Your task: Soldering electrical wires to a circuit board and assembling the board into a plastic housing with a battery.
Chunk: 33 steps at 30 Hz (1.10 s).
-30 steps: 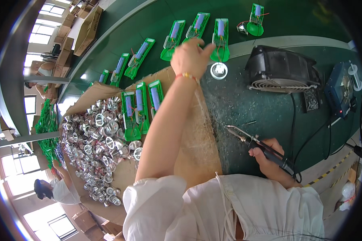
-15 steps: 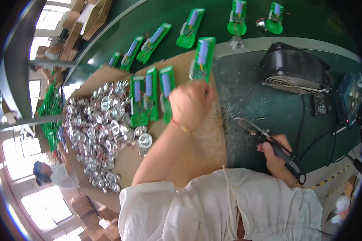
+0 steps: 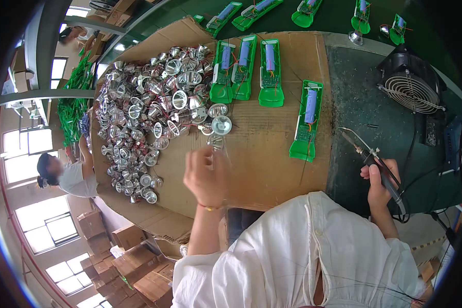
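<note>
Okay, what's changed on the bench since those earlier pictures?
The left hand has brought a green housing nearer onto the cardboard, let go, and moved left to the silver reflectors; blur hides whether it grips one. The right hand still holds the soldering iron.

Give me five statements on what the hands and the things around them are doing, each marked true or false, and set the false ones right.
1. The right hand holds a soldering iron. True.
2. The silvery reflector cups stand in one neat row on the cardboard. False: they lie in a jumbled heap.
3. One green casing lies apart from a group of three, near the cardboard's right edge. True.
4. The left hand rests on the black fan. False: the hand, blurred, is over the cardboard near the heap; the fan stands far to the right.
5. The tip of the soldering iron touches the lone green casing. False: a gap shows between them.
</note>
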Motion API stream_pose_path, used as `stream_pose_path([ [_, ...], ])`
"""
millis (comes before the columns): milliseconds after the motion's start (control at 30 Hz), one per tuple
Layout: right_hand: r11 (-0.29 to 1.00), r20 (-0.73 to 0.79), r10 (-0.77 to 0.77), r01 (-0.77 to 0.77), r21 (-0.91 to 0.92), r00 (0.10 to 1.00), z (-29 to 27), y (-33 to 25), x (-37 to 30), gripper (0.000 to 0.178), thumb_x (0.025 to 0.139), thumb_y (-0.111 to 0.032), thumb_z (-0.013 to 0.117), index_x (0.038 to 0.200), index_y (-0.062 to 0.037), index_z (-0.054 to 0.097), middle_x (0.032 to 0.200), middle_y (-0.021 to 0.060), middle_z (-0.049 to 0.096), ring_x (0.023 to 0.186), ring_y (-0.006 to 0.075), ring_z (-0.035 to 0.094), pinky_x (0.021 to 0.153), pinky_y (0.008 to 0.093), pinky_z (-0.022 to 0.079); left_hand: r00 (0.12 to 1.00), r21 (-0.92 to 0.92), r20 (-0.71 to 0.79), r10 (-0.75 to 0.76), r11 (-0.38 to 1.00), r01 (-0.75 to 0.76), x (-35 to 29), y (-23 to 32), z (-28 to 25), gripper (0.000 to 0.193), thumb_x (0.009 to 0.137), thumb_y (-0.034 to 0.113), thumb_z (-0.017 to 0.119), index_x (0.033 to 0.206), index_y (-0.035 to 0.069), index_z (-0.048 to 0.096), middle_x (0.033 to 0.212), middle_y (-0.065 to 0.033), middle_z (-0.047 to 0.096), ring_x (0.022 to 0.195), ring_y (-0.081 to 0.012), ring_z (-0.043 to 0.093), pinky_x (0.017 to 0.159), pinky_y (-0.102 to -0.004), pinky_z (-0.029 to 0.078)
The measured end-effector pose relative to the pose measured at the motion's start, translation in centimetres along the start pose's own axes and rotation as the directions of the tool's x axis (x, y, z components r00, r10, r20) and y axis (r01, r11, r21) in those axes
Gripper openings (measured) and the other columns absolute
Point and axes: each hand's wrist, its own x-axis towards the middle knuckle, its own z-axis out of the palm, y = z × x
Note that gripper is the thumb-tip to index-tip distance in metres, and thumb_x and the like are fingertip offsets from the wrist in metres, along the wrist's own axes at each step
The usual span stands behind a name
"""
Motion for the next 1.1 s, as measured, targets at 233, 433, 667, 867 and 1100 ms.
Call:
stream_pose_path([
  [233, 1.000, 0.069, -0.003, 0.002, 0.008, 0.998, 1.3, -1.2, -0.9, 0.016, 0.083, -0.008, 0.059, 0.090, 0.0026, 0.049, 0.070, 0.0121, 0.061, 0.058, 0.0125, 0.058, 0.055, 0.0237, 0.049, 0.960, -0.146, 0.194, -0.203, 0.961, 0.233, 1.0, -2.7, -0.2, 0.015, 0.073, 0.006, 0.064, 0.088, 0.006, 0.067, 0.076, -0.0086, 0.064, 0.064, -0.0200, 0.060, 0.060, -0.0291, 0.047],
  [433, 1.000, 0.104, -0.013, 0.014, -0.011, 0.994, 1.5, -2.0, -1.4, 0.018, 0.082, -0.010, 0.060, 0.087, 0.0020, 0.048, 0.067, 0.0116, 0.061, 0.057, 0.0118, 0.057, 0.055, 0.0248, 0.049, 0.989, -0.100, 0.072, 0.126, 0.988, -0.119, 2.6, -0.2, 1.7, 0.008, 0.070, 0.007, 0.068, 0.079, 0.008, 0.069, 0.083, -0.0058, 0.064, 0.083, -0.0239, 0.057, 0.075, -0.0348, 0.044],
  [667, 0.997, 0.260, -0.003, 0.024, -0.076, 0.965, 1.9, -2.6, -1.6, 0.021, 0.082, -0.013, 0.060, 0.088, 0.0025, 0.047, 0.070, 0.0127, 0.061, 0.060, 0.0140, 0.060, 0.056, 0.0263, 0.052, 0.896, -0.410, 0.364, 0.254, 0.907, -0.090, 0.1, 5.0, 1.4, 0.009, 0.071, 0.010, 0.069, 0.079, 0.007, 0.065, 0.072, -0.0047, 0.064, 0.068, -0.0216, 0.059, 0.069, -0.0321, 0.042],
  [867, 0.999, 0.304, 0.033, -0.018, -0.051, 0.952, 2.7, -2.7, -0.9, 0.020, 0.082, -0.009, 0.061, 0.090, 0.0029, 0.047, 0.076, 0.0137, 0.063, 0.068, 0.0148, 0.062, 0.062, 0.0281, 0.053, 0.859, -0.419, 0.509, 0.059, 0.889, 0.187, -1.5, 7.1, 4.5, 0.008, 0.071, 0.013, 0.071, 0.074, 0.007, 0.068, 0.059, -0.0054, 0.061, 0.062, -0.0218, 0.055, 0.061, -0.0312, 0.043],
  [1100, 0.994, 0.301, 0.082, -0.055, -0.097, 0.950, 3.1, -2.5, -0.6, 0.020, 0.082, -0.009, 0.061, 0.089, 0.0035, 0.047, 0.078, 0.0146, 0.064, 0.068, 0.0146, 0.063, 0.062, 0.0281, 0.054, 0.883, -0.480, 0.463, 0.081, 0.860, 0.173, -1.8, 7.5, 6.5, 0.009, 0.071, 0.012, 0.072, 0.073, 0.005, 0.066, 0.073, -0.0052, 0.061, 0.069, -0.0211, 0.054, 0.062, -0.0324, 0.044],
])
